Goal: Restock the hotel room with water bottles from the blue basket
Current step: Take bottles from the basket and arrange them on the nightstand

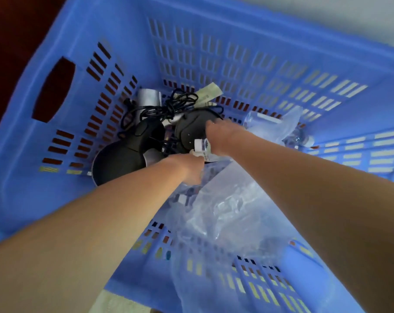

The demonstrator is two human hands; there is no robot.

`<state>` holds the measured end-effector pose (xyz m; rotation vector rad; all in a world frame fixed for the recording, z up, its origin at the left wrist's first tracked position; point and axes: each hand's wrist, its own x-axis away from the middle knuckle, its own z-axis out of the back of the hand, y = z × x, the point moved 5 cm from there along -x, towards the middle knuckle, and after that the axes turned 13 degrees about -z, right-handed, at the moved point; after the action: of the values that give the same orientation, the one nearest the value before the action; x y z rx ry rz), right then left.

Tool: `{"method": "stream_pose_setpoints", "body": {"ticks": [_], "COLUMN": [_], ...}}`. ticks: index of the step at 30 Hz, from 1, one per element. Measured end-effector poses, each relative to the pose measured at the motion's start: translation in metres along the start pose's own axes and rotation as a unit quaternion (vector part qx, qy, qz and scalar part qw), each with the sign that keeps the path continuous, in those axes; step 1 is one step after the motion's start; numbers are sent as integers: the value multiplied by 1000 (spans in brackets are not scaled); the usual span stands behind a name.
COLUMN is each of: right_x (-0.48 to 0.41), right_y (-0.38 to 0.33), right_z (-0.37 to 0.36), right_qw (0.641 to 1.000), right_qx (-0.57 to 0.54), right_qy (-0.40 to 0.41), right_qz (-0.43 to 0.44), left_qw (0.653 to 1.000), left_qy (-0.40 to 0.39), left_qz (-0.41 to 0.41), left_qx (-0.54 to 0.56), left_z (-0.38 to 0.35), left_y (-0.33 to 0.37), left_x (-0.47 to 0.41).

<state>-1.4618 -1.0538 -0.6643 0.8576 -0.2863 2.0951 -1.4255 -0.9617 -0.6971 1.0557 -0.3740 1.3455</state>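
You're at the pick step: both arms are deep in the blue basket, reaching for a water bottle at the bottom, near the middle.

Only the bottle's white cap end and a bit of label show, between your two hands. The rest is hidden by your hands and the clear plastic wrap. The cap points up and slightly away from you, so the long axis looks close to upright or tilted; I can't tell which for sure.

Your left hand is against the bottle's lower part, fingers curled down into the wrap, so I can't tell whether it's closed on the bottle. Your right hand sits just beside the cap; its fingers are out of view too, so its hold can't be told either.

Clutter on the left of the basket floor: black round appliance bases, a tangled black cord, a silver can-like thing. More clear wrapped stuff sits at the far right, possibly more bottles.

Next move, my read: get a firm hold round the body, free it from the wrap, and lift straight up clear of the cord.
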Motion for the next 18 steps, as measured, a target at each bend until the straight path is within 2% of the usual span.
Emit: {"method": "stream_pose_setpoints", "body": {"ticks": [5,14,18], "right_x": [-13,-16,-10], "right_y": [-8,-6,-3], "right_z": [-24,-29,-30], "right_qw": [1000,994,997], "right_qx": [27,97,57], "right_qy": [-8,37,34], "right_qz": [14,40,49], "left_qw": [1000,996,997], "left_qy": [-14,49,53], "left_qz": [12,37,28], "left_qx": [-15,-69,-44], "left_z": [-12,-34,-38], "left_y": [5,-5,-7], "left_x": [-13,-11,-9]}}
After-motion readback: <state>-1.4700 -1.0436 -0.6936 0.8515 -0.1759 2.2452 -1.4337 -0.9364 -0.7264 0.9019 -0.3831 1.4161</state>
